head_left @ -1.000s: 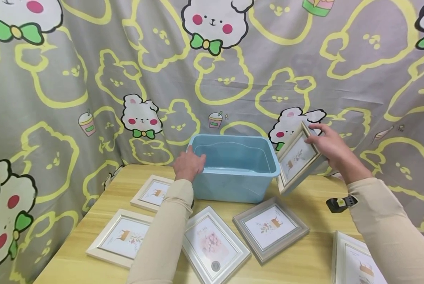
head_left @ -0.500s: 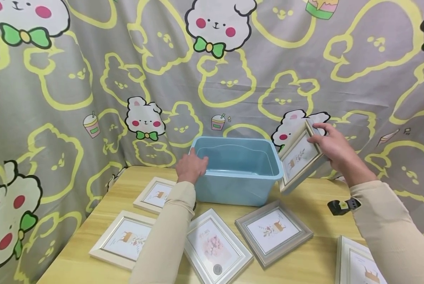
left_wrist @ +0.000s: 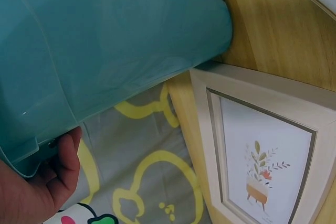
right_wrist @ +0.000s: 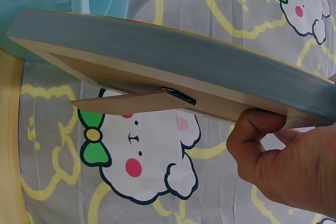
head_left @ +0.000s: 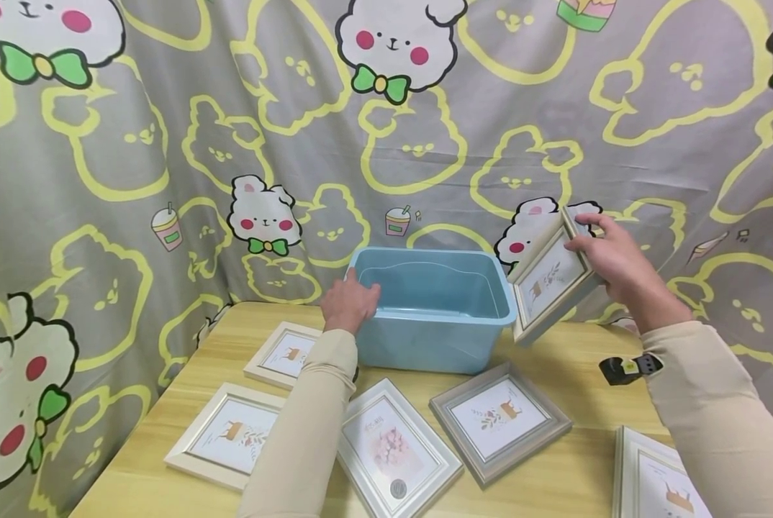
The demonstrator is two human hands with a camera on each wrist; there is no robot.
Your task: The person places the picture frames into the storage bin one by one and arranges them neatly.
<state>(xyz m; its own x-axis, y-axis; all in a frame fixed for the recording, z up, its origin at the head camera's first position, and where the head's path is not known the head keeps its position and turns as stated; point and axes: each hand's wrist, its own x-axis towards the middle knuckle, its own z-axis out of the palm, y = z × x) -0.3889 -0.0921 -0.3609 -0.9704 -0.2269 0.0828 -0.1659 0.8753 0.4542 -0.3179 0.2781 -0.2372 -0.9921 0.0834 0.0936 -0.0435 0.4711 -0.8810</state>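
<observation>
A pale blue plastic bin [head_left: 425,345] stands at the back of the table. My left hand [head_left: 350,302] grips its left rim, and in the left wrist view the fingers [left_wrist: 68,161] curl under the rim from outside. My right hand [head_left: 613,259] holds a picture frame [head_left: 550,280] by its upper edge, tilted beside the bin's right wall. The right wrist view shows the frame's edge [right_wrist: 173,51] and its brown back with the stand leg [right_wrist: 126,102] swung out. Fingers of the right hand [right_wrist: 283,166] press on that back.
More picture frames lie face up on the wooden table: a silver one [head_left: 354,424], a grey one [head_left: 445,424], two cream ones at left, the larger [head_left: 199,439] nearer me, and another [head_left: 622,467] at right. A patterned curtain [head_left: 309,165] hangs behind.
The right hand and its picture frame have risen slightly beside the bin over the last half second. The left hand keeps its place on the rim.
</observation>
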